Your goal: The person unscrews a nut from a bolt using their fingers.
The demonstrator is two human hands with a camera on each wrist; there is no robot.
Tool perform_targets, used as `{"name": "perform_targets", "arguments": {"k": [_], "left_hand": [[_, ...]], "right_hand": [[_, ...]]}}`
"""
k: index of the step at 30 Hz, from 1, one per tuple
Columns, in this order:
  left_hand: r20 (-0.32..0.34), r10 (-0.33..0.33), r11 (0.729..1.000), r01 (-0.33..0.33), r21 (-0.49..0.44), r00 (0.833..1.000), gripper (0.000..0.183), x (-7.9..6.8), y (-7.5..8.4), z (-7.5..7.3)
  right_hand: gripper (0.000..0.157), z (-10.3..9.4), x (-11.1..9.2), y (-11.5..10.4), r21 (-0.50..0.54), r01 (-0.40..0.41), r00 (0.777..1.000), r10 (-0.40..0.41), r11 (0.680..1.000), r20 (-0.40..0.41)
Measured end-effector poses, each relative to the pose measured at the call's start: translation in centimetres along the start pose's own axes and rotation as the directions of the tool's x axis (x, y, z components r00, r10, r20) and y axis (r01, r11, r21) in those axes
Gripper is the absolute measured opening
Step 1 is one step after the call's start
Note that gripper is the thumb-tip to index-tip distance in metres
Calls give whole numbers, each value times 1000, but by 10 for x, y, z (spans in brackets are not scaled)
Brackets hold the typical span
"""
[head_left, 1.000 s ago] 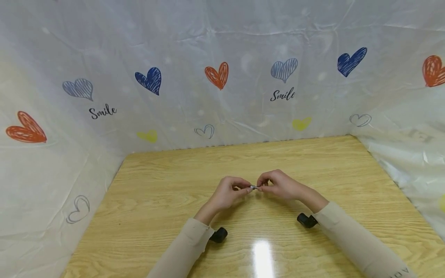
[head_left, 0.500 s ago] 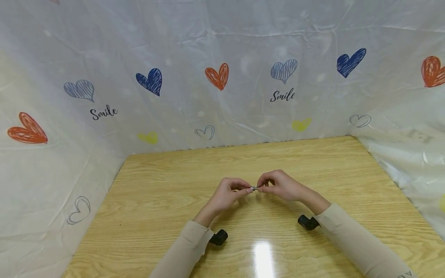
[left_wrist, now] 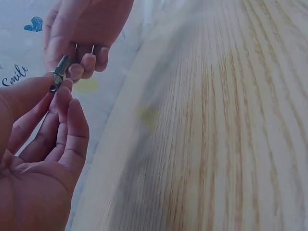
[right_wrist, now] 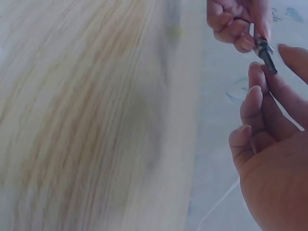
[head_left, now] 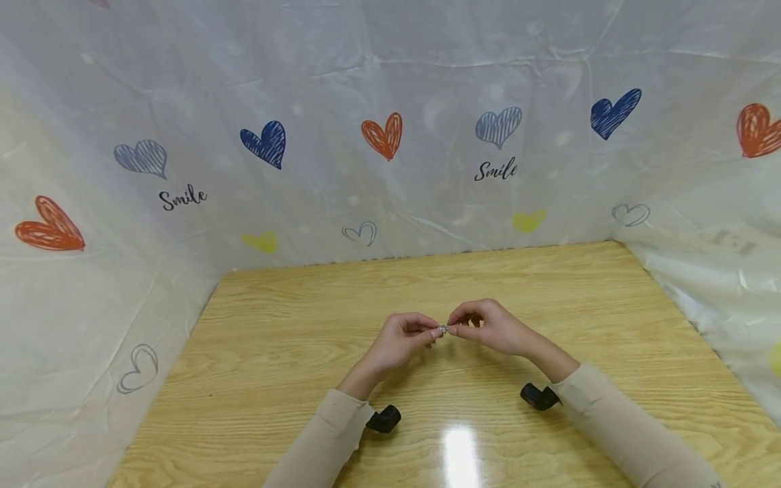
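A small silver metal bolt [head_left: 444,330] with a wider, nut-like collar [right_wrist: 263,48] is held above the table between the two hands. My left hand [head_left: 396,344] pinches its collar end between thumb and fingertips. The narrow shank [right_wrist: 271,64] points toward my right hand [head_left: 493,328], its end right at the index fingertip. In the right wrist view, the right thumb [right_wrist: 294,58] stands apart from the shank, with a gap between. The left wrist view shows the bolt [left_wrist: 60,71] against the left thumb tip, the other fingers loosely bent below.
The wood-grain table [head_left: 293,318] spreads around both hands. A pale sheet [head_left: 427,196] printed with hearts and "Smile" hangs behind it and along the sides. Black wrist cameras [head_left: 384,419] stick out from the beige sleeves [head_left: 634,427].
My right fingertips have shifted slightly left, closer to the left hand, and less of the bolt shows between the hands. The left hand stays nearly in place.
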State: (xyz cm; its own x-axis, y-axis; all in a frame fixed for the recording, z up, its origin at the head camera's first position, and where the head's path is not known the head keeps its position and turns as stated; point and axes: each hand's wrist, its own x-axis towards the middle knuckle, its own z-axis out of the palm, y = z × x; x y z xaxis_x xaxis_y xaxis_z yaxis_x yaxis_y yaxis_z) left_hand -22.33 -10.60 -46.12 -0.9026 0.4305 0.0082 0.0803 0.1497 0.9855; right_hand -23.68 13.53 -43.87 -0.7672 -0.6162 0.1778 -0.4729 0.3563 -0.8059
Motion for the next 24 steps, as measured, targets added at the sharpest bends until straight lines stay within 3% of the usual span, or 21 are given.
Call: {"name": "perform_targets", "arguments": {"k": [10, 21, 24], "left_hand": [[-15, -13, 1000, 12, -19, 1000, 18, -3, 4, 2], [-19, -29, 999, 29, -30, 999, 19, -3, 4, 2], [-23, -35, 999, 34, -40, 999, 18, -3, 4, 3]], "right_hand": [[16, 7, 1, -2, 17, -34, 999, 34, 999, 2], [5, 9, 2, 0, 10, 11, 1000, -11, 1000, -20], [13, 9, 1, -1, 14, 20, 999, -20, 1000, -36]]}}
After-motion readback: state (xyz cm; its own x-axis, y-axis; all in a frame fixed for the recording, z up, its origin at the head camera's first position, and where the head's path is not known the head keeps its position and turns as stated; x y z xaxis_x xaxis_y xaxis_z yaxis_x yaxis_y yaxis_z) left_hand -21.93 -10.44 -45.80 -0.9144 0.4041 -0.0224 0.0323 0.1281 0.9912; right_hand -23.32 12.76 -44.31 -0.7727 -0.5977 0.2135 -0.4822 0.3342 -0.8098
